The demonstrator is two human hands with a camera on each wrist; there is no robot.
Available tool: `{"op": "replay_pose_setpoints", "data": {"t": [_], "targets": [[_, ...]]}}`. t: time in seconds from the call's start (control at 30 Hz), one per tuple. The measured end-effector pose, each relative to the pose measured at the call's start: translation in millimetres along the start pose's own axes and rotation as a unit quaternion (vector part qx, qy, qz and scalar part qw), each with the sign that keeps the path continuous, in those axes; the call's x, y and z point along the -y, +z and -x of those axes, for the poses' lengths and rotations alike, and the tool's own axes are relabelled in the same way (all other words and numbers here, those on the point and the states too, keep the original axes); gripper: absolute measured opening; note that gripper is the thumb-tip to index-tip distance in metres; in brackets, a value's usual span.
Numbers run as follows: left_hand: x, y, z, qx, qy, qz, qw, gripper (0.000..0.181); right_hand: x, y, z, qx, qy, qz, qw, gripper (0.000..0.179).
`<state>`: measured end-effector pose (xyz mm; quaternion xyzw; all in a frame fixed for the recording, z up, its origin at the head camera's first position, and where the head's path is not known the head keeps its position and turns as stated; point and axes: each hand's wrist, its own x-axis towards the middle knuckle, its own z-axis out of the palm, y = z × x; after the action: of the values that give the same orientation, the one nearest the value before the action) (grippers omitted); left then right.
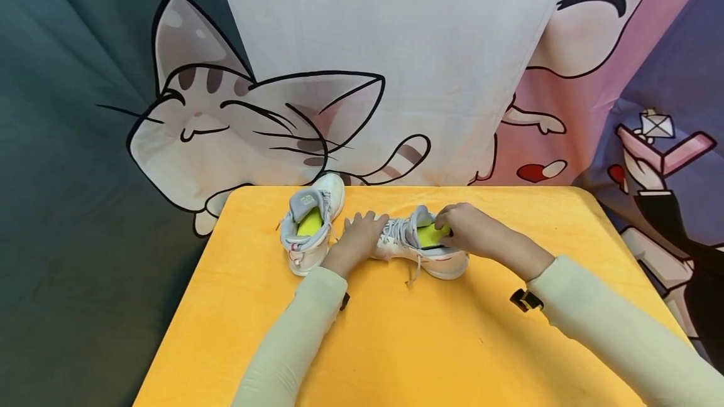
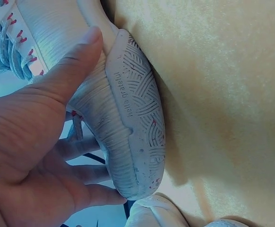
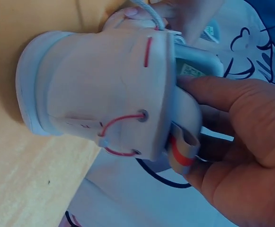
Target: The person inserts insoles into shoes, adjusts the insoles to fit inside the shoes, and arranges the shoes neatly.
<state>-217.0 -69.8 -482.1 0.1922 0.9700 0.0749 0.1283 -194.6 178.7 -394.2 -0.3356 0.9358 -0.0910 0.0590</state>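
Note:
A white lace-up shoe (image 1: pixel 444 265) lies on the yellow table, toe to the left, with a yellow-green insole (image 1: pixel 430 235) showing in its opening. My left hand (image 1: pixel 362 235) grips its toe; in the left wrist view the thumb (image 2: pixel 83 59) lies over the upper and the fingers curl round the far side. My right hand (image 1: pixel 466 229) holds the heel collar (image 3: pixel 187 111), one finger reaching into the opening beside the insole. In the right wrist view another fingertip is at the heel pull tab (image 3: pixel 182 153). Some right fingertips are hidden behind the collar.
The matching white shoe (image 1: pixel 305 259) stands left of my left hand, toe pointing away, with a yellow-green insole (image 1: pixel 310 223) inside. Under both shoes is a yellow table (image 1: pixel 396 344). Behind its far edge hangs a cloth backdrop (image 1: pixel 396 24) with cartoon drawings.

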Motion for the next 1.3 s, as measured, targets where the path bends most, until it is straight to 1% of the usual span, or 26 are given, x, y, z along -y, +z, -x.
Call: {"op": "replay_pose_setpoints", "data": {"t": [0.13, 0.23, 0.37, 0.47, 0.6, 0.67, 0.73, 0.87, 1.0, 1.13, 1.2, 1.3], "targets": [[-1.1, 0.5, 0.7, -0.001, 0.001, 0.0, 1.0, 0.093, 1, 9, -3.8, -0.013, -0.011, 0.021, 0.9996, 0.016], [-1.6, 1.1, 0.7, -0.003, 0.001, -0.001, 1.0, 0.092, 3, 15, -5.3, -0.022, -0.012, 0.03, 0.9992, 0.016], [-2.4, 2.3, -0.2, -0.006, 0.001, -0.002, 1.0, 0.093, 4, 17, -3.6, -0.031, -0.007, 0.034, 0.9989, 0.018], [-3.0, 2.8, -0.1, -0.01, 0.003, -0.005, 0.9999, 0.093, 3, 16, -0.5, -0.026, -0.007, 0.036, 0.999, 0.017], [-3.3, 3.5, 0.1, -0.015, 0.003, -0.01, 0.9998, 0.095, -3, 13, 5.1, -0.016, -0.015, 0.009, 0.9997, 0.013], [-3.0, 4.1, -0.4, -0.018, 0.003, -0.012, 0.9998, 0.095, -6, 11, 9.5, -0.018, -0.02, -0.008, 0.9996, 0.012], [-2.7, 4.7, -0.5, -0.02, 0.003, -0.012, 0.9997, 0.095, -9, 10, 14.7, -0.025, -0.024, -0.022, 0.9992, 0.014], [-2.0, 4.8, 0.1, -0.022, 0.006, -0.008, 0.9997, 0.095, -15, 8, 26.2, -0.045, -0.023, -0.037, 0.9981, 0.026], [-0.6, 4.5, 0.8, -0.025, 0.011, -0.005, 0.9996, 0.095, -22, 7, 35.4, -0.05, -0.002, -0.055, 0.9972, 0.037], [1.9, 3.9, 2.2, -0.032, 0.019, -0.005, 0.9993, 0.097, -28, 8, 40.9, -0.044, 0.03, -0.097, 0.9938, 0.048], [3.7, 4.0, 3.3, -0.035, 0.024, -0.005, 0.9991, 0.098, -31, 10, 42.5, -0.042, 0.04, -0.117, 0.9914, 0.05], [6.9, 4.2, 4.6, -0.038, 0.031, 0.001, 0.9988, 0.099, -34, 13, 43.6, -0.042, 0.042, -0.134, 0.9892, 0.05]]}}
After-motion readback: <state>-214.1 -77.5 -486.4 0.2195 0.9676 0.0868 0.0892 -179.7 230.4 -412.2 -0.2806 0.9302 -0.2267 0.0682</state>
